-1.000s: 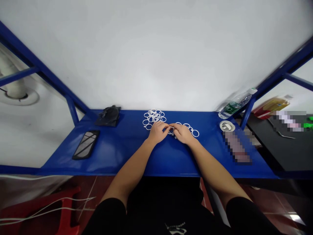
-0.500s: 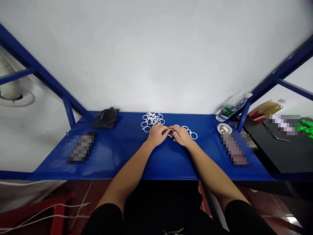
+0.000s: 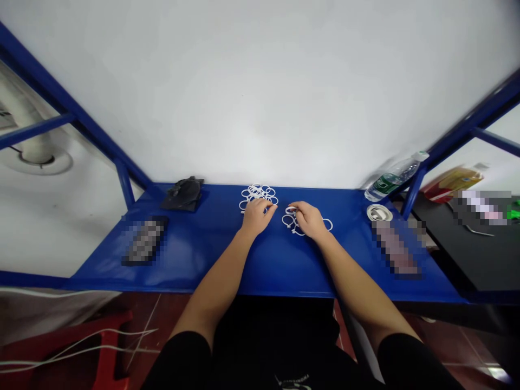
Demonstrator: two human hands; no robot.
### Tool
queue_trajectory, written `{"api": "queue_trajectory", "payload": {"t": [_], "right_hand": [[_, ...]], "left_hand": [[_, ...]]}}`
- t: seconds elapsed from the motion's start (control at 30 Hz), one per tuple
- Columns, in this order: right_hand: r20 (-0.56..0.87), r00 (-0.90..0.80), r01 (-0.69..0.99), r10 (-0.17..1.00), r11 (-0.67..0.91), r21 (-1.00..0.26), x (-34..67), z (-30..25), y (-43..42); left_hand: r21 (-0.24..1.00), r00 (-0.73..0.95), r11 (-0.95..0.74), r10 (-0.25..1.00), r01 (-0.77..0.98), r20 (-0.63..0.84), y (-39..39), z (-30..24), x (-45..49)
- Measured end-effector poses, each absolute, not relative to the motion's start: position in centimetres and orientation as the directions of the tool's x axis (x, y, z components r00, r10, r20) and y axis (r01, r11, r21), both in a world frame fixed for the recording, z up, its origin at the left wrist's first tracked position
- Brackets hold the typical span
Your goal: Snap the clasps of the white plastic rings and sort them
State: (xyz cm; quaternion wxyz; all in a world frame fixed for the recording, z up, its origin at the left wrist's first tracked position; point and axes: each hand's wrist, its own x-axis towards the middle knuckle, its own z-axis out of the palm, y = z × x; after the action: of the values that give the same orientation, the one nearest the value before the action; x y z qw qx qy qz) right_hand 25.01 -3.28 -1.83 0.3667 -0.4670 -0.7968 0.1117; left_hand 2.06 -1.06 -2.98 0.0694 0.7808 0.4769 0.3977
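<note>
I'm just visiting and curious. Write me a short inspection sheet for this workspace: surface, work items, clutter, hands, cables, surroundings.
Surface: blue table, shiny.
Work items: white rings in two groups, a left pile overlapping and a right group partly hidden by a hand.
Clutter: crumpled black thing, clear bottle with green label, white roll, pixelated items at left and right.
Grip: right hand appears to pinch a ring; left hand is at the left pile, hold unclear.
Cables: white cords at lower left, near something red.
Surroundings: white wall, blue frame, black table at right.
</note>
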Motion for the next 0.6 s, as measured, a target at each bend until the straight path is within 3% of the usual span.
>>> {"api": "queue_trajectory", "payload": {"t": [0.2,0.43,0.6], "right_hand": [[0.521,-0.231,0.697,0.822,0.513,-0.501,26.1,-1.3,-2.7],[0.426,-0.128,0.783,0.896,0.355,-0.511,26.5,-0.7,-2.8],[0.414,-0.171,0.778,0.894,0.380,-0.501,26.3,-0.9,-2.9]], "left_hand": [[0.472,-0.015,-0.199,0.912,0.859,0.411,0.2,-3.0,-0.4],[0.476,0.030,-0.239,0.914,0.846,0.405,0.4,-4.4,-0.4],[0.428,0.073,-0.257,0.913,0.867,0.400,0.2,-5.2,-0.4]]}}
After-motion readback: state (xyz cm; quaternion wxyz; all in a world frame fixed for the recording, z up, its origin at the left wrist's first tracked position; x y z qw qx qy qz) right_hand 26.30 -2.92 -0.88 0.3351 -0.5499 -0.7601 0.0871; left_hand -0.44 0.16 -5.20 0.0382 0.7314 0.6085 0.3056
